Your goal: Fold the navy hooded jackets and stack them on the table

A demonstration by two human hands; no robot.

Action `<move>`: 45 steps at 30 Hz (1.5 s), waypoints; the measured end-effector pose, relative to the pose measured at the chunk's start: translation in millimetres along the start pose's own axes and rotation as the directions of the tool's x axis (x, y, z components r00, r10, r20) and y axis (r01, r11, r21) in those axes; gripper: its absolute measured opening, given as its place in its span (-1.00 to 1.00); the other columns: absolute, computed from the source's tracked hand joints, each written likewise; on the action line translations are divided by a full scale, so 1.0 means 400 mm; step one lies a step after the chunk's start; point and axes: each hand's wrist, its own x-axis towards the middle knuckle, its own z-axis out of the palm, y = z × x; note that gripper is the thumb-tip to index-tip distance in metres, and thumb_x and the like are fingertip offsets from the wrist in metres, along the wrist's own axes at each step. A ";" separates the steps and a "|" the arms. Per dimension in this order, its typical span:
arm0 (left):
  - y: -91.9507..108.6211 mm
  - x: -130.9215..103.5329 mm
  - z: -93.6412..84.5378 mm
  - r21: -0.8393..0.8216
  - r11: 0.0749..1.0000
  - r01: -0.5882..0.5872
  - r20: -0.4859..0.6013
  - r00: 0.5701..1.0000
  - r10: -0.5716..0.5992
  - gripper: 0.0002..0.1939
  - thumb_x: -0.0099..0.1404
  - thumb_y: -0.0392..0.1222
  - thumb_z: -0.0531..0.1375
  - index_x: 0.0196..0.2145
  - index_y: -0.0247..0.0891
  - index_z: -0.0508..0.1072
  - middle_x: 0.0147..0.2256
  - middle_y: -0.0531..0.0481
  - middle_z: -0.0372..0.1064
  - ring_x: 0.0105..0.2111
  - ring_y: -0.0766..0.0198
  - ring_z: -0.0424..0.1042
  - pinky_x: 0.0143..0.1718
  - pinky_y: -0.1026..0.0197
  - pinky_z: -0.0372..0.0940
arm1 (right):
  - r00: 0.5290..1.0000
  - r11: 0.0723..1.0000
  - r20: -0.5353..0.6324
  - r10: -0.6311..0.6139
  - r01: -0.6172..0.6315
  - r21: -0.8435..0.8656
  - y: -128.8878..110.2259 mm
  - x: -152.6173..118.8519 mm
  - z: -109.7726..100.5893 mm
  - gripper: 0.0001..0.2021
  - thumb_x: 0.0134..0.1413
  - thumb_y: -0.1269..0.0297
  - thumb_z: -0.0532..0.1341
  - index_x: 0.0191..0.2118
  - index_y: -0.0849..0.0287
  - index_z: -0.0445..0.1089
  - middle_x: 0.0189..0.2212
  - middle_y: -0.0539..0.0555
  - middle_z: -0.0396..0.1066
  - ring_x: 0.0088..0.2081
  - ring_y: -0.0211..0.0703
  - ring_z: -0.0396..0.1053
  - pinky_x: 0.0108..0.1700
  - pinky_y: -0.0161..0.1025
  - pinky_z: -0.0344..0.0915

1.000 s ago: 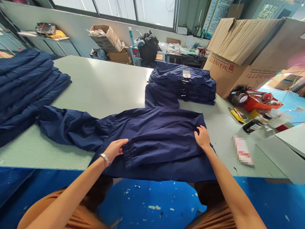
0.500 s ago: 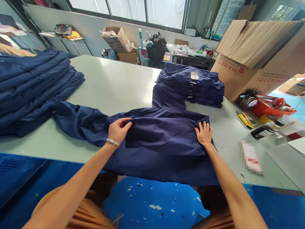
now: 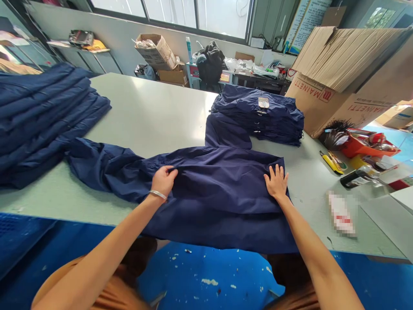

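Note:
A navy jacket [image 3: 219,193] lies spread over the front of the table, its lower part hanging past the edge. One sleeve [image 3: 106,168] stretches left toward a pile of navy garments; another sleeve [image 3: 226,131] points away from me. Near the jacket's left side, my left hand [image 3: 164,178] pinches a fold of the fabric between thumb and fingers. My right hand [image 3: 276,181] lies flat on the jacket's right end with fingers spread, holding nothing.
At the left rises a pile of navy garments [image 3: 41,120]. Beyond the jacket sits a folded navy stack [image 3: 258,110] with a tag. On the right are a cardboard box [image 3: 316,101], an orange tray [image 3: 351,148], a yellow cutter [image 3: 331,162] and a dark bottle [image 3: 355,177].
My left hand has shifted slightly right and toward me, drawing the pinched fold with it. My right hand stays flat in the same place.

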 end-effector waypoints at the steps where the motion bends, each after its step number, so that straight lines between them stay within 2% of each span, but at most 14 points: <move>1: 0.005 0.018 -0.007 0.057 0.996 -0.069 -0.085 0.994 0.074 -0.71 0.18 -0.05 0.20 -0.15 -0.20 0.46 -0.36 -0.01 0.46 -0.32 0.15 0.44 -0.30 0.20 0.30 | 1.000 1.000 0.011 -0.013 0.013 -0.004 -0.002 0.002 0.004 -0.39 0.38 -0.01 -0.18 0.42 0.14 0.02 0.45 0.18 -0.19 0.44 0.10 -0.31 0.37 0.23 -0.32; 3: 0.003 0.051 -0.016 0.169 0.980 -0.104 -0.171 0.976 0.133 -0.71 0.18 -0.10 0.17 -0.15 -0.22 0.47 -0.32 -0.07 0.47 -0.27 0.11 0.45 -0.22 0.18 0.30 | 0.998 0.999 0.047 -0.034 0.034 -0.011 -0.005 0.003 0.012 -0.39 0.38 -0.03 -0.18 0.42 0.11 0.00 0.45 0.15 -0.19 0.45 0.09 -0.30 0.38 0.22 -0.32; 7: -0.042 0.082 -0.001 0.245 0.969 0.027 -0.051 0.999 -0.015 -0.86 0.05 -0.18 0.21 -0.40 -0.27 0.47 -0.41 -0.11 0.46 -0.30 0.05 0.47 -0.21 0.14 0.31 | 0.994 0.999 0.097 -0.039 0.042 -0.032 -0.011 0.004 0.014 -0.36 0.37 -0.07 -0.17 0.43 0.12 -0.03 0.45 0.16 -0.16 0.44 0.13 -0.27 0.39 0.18 -0.32; 9: -0.068 0.082 0.010 0.243 0.969 0.052 -0.026 0.999 -0.047 -0.86 0.05 -0.16 0.21 -0.42 -0.26 0.46 -0.39 -0.13 0.48 -0.27 0.03 0.48 -0.19 0.14 0.32 | 0.991 0.998 0.124 -0.042 0.048 -0.041 -0.012 0.008 0.008 -0.35 0.37 -0.08 -0.16 0.44 0.13 -0.05 0.44 0.18 -0.13 0.44 0.14 -0.24 0.38 0.18 -0.32; 15: -0.091 0.054 -0.001 0.306 0.952 -0.001 -0.019 1.000 0.007 -0.55 0.11 -0.07 0.22 -0.05 -0.33 0.45 -0.24 -0.18 0.49 -0.16 0.00 0.48 -0.05 0.07 0.35 | 0.994 0.996 0.106 -0.028 0.037 -0.081 -0.015 0.012 0.001 -0.33 0.36 -0.08 -0.17 0.43 0.17 -0.05 0.44 0.23 -0.15 0.42 0.19 -0.22 0.36 0.25 -0.27; 18: -0.059 0.008 0.002 0.353 0.918 -0.178 -0.026 0.979 0.200 -0.47 0.15 -0.15 0.17 0.09 -0.36 0.38 -0.07 -0.28 0.43 0.01 -0.08 0.40 0.15 -0.04 0.24 | 0.992 0.996 0.120 -0.030 0.040 -0.083 -0.019 0.005 0.003 -0.36 0.36 -0.07 -0.16 0.43 0.12 -0.03 0.43 0.19 -0.10 0.42 0.20 -0.18 0.35 0.27 -0.26; 20: -0.027 -0.039 0.020 0.370 0.848 -0.380 -0.025 0.908 0.417 -0.44 0.16 -0.20 0.17 0.13 -0.35 0.37 0.06 -0.31 0.35 0.16 -0.14 0.27 0.26 -0.12 0.10 | 0.994 0.994 0.098 -0.039 0.049 -0.096 -0.027 0.000 -0.002 -0.36 0.36 -0.06 -0.15 0.41 0.17 0.04 0.42 0.23 -0.06 0.41 0.20 -0.17 0.35 0.26 -0.28; 23: 0.024 -0.121 0.075 0.320 0.716 -0.621 0.074 0.770 0.634 -0.47 0.23 -0.20 0.15 0.16 -0.31 0.36 0.16 -0.30 0.26 0.23 -0.13 0.17 0.30 -0.18 0.04 | 0.996 0.990 0.015 -0.089 0.091 -0.107 -0.046 -0.010 -0.012 -0.37 0.37 -0.04 -0.13 0.38 0.23 0.10 0.40 0.27 -0.02 0.42 0.19 -0.18 0.36 0.25 -0.33; 26: 0.067 -0.202 0.165 0.233 0.614 -0.754 0.231 0.656 0.718 -0.52 0.30 -0.24 0.08 0.17 -0.30 0.36 0.24 -0.26 0.19 0.28 -0.03 0.12 0.33 -0.16 0.05 | 0.991 0.989 0.035 -0.129 0.131 -0.066 -0.067 -0.024 -0.011 -0.39 0.37 -0.06 -0.12 0.39 0.12 0.08 0.42 0.19 -0.05 0.41 0.21 -0.17 0.35 0.29 -0.27; 30: 0.119 -0.303 0.331 0.172 0.577 -0.798 0.399 0.592 0.700 -0.50 0.34 -0.22 0.05 0.20 -0.41 0.33 0.34 -0.35 0.03 0.37 -0.05 -0.03 0.35 -0.13 0.01 | 0.989 0.994 0.111 -0.099 0.103 -0.027 -0.079 -0.037 0.004 -0.38 0.36 -0.07 -0.12 0.42 0.04 0.00 0.44 0.15 -0.11 0.41 0.23 -0.16 0.34 0.28 -0.17; 33: 0.151 -0.356 0.459 0.111 0.553 -0.826 0.474 0.533 0.701 -0.48 0.39 -0.20 0.01 0.26 -0.37 0.28 0.37 -0.29 -0.02 0.39 0.00 -0.08 0.37 -0.11 -0.02 | 0.988 0.994 0.120 -0.102 0.107 -0.036 -0.076 -0.037 0.008 -0.39 0.37 -0.06 -0.13 0.43 0.04 -0.02 0.45 0.14 -0.13 0.42 0.21 -0.17 0.35 0.27 -0.16; 36: 0.152 -0.367 0.543 0.186 0.611 -0.770 0.531 0.602 0.596 -0.45 0.42 -0.13 0.00 0.31 -0.34 0.24 0.37 -0.25 -0.01 0.40 -0.01 -0.11 0.39 -0.18 -0.13 | 0.985 0.993 0.140 -0.102 0.108 -0.037 -0.072 -0.034 0.007 -0.39 0.37 -0.05 -0.14 0.43 0.04 -0.03 0.45 0.13 -0.14 0.42 0.19 -0.18 0.36 0.26 -0.16; 39: 0.122 -0.350 0.568 0.309 0.643 -0.700 0.560 0.681 0.472 -0.37 0.41 0.03 0.03 0.35 -0.27 0.18 0.40 -0.17 -0.07 0.42 -0.07 -0.21 0.41 -0.23 -0.24 | 0.986 0.995 0.134 -0.094 0.098 -0.022 -0.070 -0.033 0.008 -0.38 0.37 -0.07 -0.14 0.43 0.04 -0.03 0.45 0.13 -0.13 0.42 0.19 -0.19 0.36 0.26 -0.16; 45: 0.093 -0.333 0.561 0.380 0.569 -0.729 0.579 0.667 0.469 -0.32 0.43 0.16 -0.06 0.39 -0.20 0.10 0.42 -0.04 -0.16 0.43 -0.03 -0.25 0.42 -0.17 -0.25 | 0.989 0.995 0.118 -0.094 0.095 -0.003 -0.066 -0.035 0.014 -0.36 0.36 -0.10 -0.15 0.42 0.05 -0.01 0.44 0.13 -0.12 0.42 0.19 -0.18 0.36 0.28 -0.16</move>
